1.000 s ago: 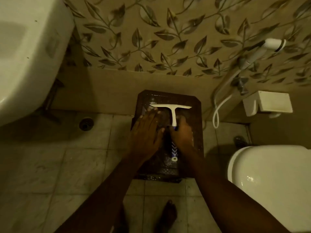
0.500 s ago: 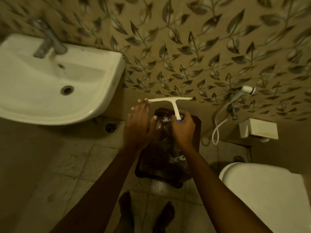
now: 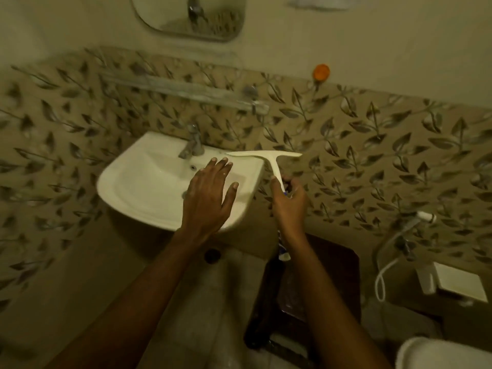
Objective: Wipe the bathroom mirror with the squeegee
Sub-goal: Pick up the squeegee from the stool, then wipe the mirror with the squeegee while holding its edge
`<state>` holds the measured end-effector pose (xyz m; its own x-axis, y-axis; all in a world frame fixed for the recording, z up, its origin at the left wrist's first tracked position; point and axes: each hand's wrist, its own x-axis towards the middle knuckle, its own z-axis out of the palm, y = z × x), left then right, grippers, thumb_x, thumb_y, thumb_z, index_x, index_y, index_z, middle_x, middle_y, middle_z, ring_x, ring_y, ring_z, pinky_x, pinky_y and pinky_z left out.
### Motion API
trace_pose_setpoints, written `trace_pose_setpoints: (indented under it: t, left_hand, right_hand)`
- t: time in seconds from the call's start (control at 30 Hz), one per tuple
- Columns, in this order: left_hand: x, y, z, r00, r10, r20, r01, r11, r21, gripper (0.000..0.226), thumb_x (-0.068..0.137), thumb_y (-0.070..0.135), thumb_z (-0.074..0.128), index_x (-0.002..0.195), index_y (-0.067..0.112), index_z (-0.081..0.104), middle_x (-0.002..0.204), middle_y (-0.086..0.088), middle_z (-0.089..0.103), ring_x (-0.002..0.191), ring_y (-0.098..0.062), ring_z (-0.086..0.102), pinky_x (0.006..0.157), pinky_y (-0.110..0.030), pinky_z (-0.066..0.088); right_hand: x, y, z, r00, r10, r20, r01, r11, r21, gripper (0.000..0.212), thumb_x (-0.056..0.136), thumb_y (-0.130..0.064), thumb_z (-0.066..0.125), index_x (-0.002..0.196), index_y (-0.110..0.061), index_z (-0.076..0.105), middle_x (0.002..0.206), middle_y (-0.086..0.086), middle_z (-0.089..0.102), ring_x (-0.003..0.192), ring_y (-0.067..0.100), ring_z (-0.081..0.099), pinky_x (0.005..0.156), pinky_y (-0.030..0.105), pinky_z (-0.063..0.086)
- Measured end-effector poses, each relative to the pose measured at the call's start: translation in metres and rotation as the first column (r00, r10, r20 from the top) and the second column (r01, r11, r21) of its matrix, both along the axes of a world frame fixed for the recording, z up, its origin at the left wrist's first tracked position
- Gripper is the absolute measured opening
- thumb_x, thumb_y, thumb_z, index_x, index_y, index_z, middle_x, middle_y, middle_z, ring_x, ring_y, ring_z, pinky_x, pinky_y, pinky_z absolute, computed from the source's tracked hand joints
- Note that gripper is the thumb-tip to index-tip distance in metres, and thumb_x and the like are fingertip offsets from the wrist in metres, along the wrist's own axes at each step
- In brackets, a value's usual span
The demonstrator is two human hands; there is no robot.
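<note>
The white T-shaped squeegee (image 3: 266,157) is held upright in front of the tiled wall, its blade level just right of the basin. My right hand (image 3: 288,202) is closed around its handle, whose blue-and-white end sticks out below my wrist. My left hand (image 3: 210,193) hovers flat with fingers spread over the right part of the white basin (image 3: 143,182), its fingertips close to the blade's left end, apart from it. The bathroom mirror (image 3: 189,17) hangs on the wall at the top, its upper part cut off by the frame.
A glass shelf (image 3: 186,89) runs under the mirror and a tap (image 3: 193,142) stands on the basin. Below my right arm is a dark wooden stool (image 3: 343,278). A hand sprayer with hose (image 3: 410,227), a white box (image 3: 460,286) and the toilet lid (image 3: 442,355) are at the right.
The squeegee has been lifted off the dark stool and raised to basin height in my right hand. My left hand rose beside it, and my view tilted up to the mirror.
</note>
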<state>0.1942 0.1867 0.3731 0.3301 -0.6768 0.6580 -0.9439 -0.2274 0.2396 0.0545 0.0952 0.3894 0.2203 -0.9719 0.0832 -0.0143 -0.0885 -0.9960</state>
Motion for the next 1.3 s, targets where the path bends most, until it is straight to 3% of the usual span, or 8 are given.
trace_pose_setpoints:
  t: [0.23, 0.37, 0.53, 0.77, 0.9, 1.07, 1.2, 1.3]
  left_hand:
    - [0.108, 0.032, 0.093, 0.992, 0.013, 0.122, 0.003, 0.991, -0.132, 0.037, 0.098, 0.034, 0.042, 0.125, 0.012, 0.055, 0.125, -0.004, 0.060, 0.114, -0.021, 0.054, 0.092, -0.035, 0.041]
    - [0.161, 0.017, 0.147, 0.993, -0.011, 0.117, 0.036, 0.977, -0.211, 0.042, 0.099, 0.040, 0.031, 0.117, 0.015, 0.058, 0.109, -0.003, 0.065, 0.097, -0.022, 0.059, 0.083, -0.039, 0.043]
    - [0.230, -0.022, 0.210, 0.989, 0.009, 0.149, 0.037, 0.951, -0.307, 0.037, 0.099, 0.041, 0.034, 0.110, 0.018, 0.061, 0.100, 0.000, 0.066, 0.089, -0.019, 0.060, 0.078, -0.035, 0.042]
    - [0.328, -0.077, 0.301, 0.999, -0.022, -0.050, 0.002, 0.929, -0.370, 0.040, 0.099, 0.048, 0.029, 0.108, 0.022, 0.058, 0.110, -0.001, 0.061, 0.101, -0.022, 0.056, 0.086, -0.040, 0.043]
    - [0.383, -0.111, 0.355, 0.982, -0.002, -0.189, -0.053, 0.957, -0.284, 0.045, 0.095, 0.052, 0.035, 0.124, 0.021, 0.053, 0.131, -0.006, 0.049, 0.120, -0.026, 0.045, 0.100, -0.046, 0.039]
    - [0.437, -0.148, 0.410, 0.958, 0.013, -0.286, -0.107, 0.943, -0.315, 0.054, 0.094, 0.054, 0.037, 0.133, 0.018, 0.046, 0.140, -0.011, 0.043, 0.125, -0.031, 0.042, 0.100, -0.043, 0.036]
    - [0.470, -0.175, 0.436, 0.933, -0.069, -0.353, -0.062, 0.936, -0.347, 0.060, 0.093, 0.054, 0.037, 0.138, 0.014, 0.042, 0.141, -0.012, 0.043, 0.125, -0.032, 0.044, 0.102, -0.047, 0.039]
    - [0.487, -0.189, 0.441, 0.950, -0.007, -0.311, -0.102, 0.938, -0.332, 0.058, 0.094, 0.053, 0.037, 0.136, 0.013, 0.042, 0.139, -0.012, 0.043, 0.122, -0.032, 0.045, 0.101, -0.048, 0.039]
  right_hand:
    - [0.105, 0.027, 0.075, 0.991, 0.050, 0.122, -0.030, 0.987, -0.160, 0.012, 0.094, -0.027, 0.060, 0.086, -0.020, 0.056, 0.079, 0.013, 0.063, 0.058, 0.019, 0.057, 0.040, 0.021, 0.046]
    - [0.154, 0.013, 0.119, 0.979, 0.133, 0.153, -0.095, 0.968, -0.231, 0.015, 0.096, -0.029, 0.057, 0.095, -0.014, 0.054, 0.071, 0.012, 0.060, 0.049, 0.020, 0.052, 0.040, 0.028, 0.045]
    - [0.209, -0.028, 0.178, 0.987, 0.030, 0.155, 0.042, 0.896, -0.442, 0.013, 0.098, -0.030, 0.054, 0.101, -0.017, 0.050, 0.072, 0.012, 0.062, 0.052, 0.026, 0.054, 0.048, 0.045, 0.050]
    - [0.268, -0.106, 0.265, 0.988, -0.101, 0.118, 0.153, 0.768, -0.622, 0.017, 0.098, -0.036, 0.053, 0.102, -0.021, 0.047, 0.080, 0.001, 0.063, 0.071, 0.025, 0.065, 0.063, 0.053, 0.057]
    - [0.300, -0.148, 0.325, 0.973, -0.199, 0.113, 0.221, 0.683, -0.696, 0.019, 0.099, -0.036, 0.050, 0.108, -0.020, 0.048, 0.085, -0.001, 0.065, 0.074, 0.021, 0.067, 0.061, 0.037, 0.057]
    - [0.331, -0.189, 0.400, 0.925, -0.348, 0.151, 0.324, 0.516, -0.793, 0.024, 0.102, -0.038, 0.040, 0.099, -0.018, 0.053, 0.073, -0.012, 0.055, 0.063, 0.004, 0.057, 0.049, 0.021, 0.040]
    - [0.351, -0.210, 0.451, 0.886, -0.437, 0.156, 0.362, 0.442, -0.821, 0.031, 0.103, -0.037, 0.037, 0.096, -0.012, 0.054, 0.069, -0.006, 0.053, 0.057, 0.006, 0.052, 0.046, 0.022, 0.034]
    - [0.365, -0.217, 0.478, 0.858, -0.499, 0.126, 0.350, 0.387, -0.853, 0.039, 0.103, -0.037, 0.034, 0.109, -0.004, 0.055, 0.082, 0.005, 0.060, 0.067, 0.019, 0.058, 0.051, 0.027, 0.037]
